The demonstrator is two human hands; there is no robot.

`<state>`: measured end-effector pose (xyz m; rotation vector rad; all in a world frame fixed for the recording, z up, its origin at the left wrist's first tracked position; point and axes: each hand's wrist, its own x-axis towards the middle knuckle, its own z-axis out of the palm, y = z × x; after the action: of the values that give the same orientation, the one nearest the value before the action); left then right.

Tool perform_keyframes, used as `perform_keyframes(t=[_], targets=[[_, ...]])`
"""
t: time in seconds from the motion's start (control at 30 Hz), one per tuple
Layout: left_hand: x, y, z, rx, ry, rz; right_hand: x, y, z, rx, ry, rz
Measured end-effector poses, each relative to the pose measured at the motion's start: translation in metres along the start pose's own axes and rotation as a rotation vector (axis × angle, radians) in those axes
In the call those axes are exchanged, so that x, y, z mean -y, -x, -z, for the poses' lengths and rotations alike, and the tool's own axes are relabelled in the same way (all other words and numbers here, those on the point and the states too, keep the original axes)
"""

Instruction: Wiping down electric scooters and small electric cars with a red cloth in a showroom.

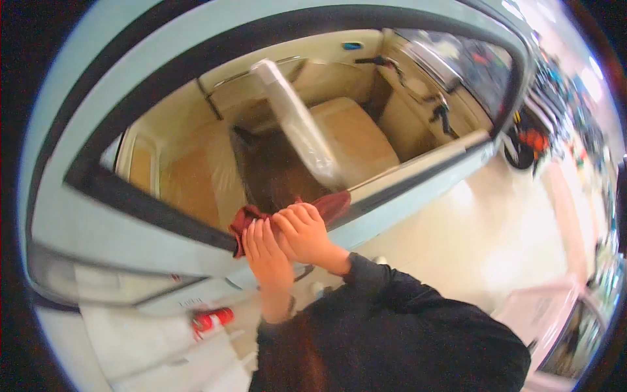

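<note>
Both my hands press a dark red cloth (334, 206) against the lower edge of the side window (196, 222) of a small pale blue vehicle (65, 215). My left hand (269, 261) lies over the bunched left part of the cloth, fingers together and pointing up. Close against it, my right hand (308, 235) has its fingers bent over the middle of the cloth. Part of the cloth sticks out past the right hand. The palms and fingertips are partly hidden.
Inside the cabin are a tan seat (356, 134), a long pale bar (297, 124) that looks plastic-wrapped, and handlebars (441, 117). A red fire extinguisher (214, 320) is at lower left. A pink vehicle (539, 313) stands at lower right, a motorbike (532, 140) at right.
</note>
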<state>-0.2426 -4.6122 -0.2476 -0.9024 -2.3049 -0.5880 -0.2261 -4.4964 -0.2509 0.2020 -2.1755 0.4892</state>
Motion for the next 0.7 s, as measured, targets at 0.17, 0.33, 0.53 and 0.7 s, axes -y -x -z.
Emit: perform_keyframes(t=[0.17, 0.33, 0.53, 0.7], targets=[[-0.012, -0.006, 0.012, 0.022, 0.105, 0.065, -0.014, 0.005, 0.012, -0.029, 0.064, 0.084], [-0.016, -0.001, 0.018, 0.090, 0.078, 0.024, -0.029, 0.014, 0.020, 0.031, -0.124, 0.206], [-0.039, -0.009, 0.024, 0.041, 0.046, 0.051, -0.047, 0.013, 0.057, -0.065, -0.138, 0.111], [-0.076, -0.035, -0.008, 0.076, -0.029, -0.045, -0.110, 0.019, 0.096, -0.107, -0.016, 0.111]])
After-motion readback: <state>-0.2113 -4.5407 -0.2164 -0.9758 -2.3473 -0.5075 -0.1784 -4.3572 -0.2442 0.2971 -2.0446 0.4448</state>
